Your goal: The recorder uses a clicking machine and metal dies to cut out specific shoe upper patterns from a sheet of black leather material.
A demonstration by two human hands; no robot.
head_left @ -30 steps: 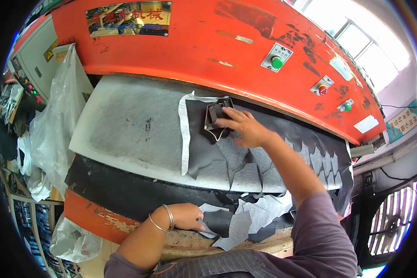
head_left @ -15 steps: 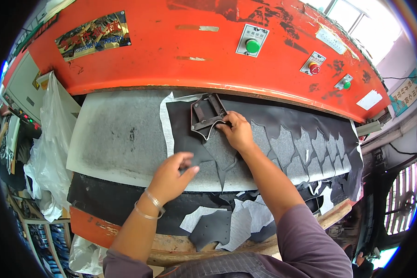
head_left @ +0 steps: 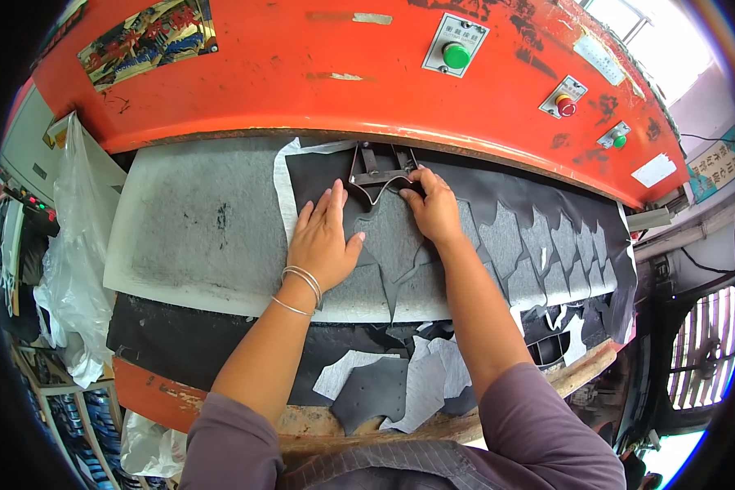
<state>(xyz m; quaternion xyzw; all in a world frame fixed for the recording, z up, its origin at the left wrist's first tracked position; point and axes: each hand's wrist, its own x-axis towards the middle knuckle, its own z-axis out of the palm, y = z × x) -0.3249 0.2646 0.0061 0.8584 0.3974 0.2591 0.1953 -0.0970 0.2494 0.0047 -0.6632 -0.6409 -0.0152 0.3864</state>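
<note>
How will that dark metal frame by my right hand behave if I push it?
The metal frame looks stiff, being braced across its middle. It's probably heavy for its size, judging by the bare metal. Pushed, it would likely slide rather than roll, given its angular outline.

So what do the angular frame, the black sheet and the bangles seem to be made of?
Angular frame: probably steel, dull brownish, going by its thin, stiff walls. Black sheet: smooth, matte, perhaps leather or imitation, since its pale left edge looks clothlike. Bangles: likely polished silvery metal, judging by their shine.
</note>
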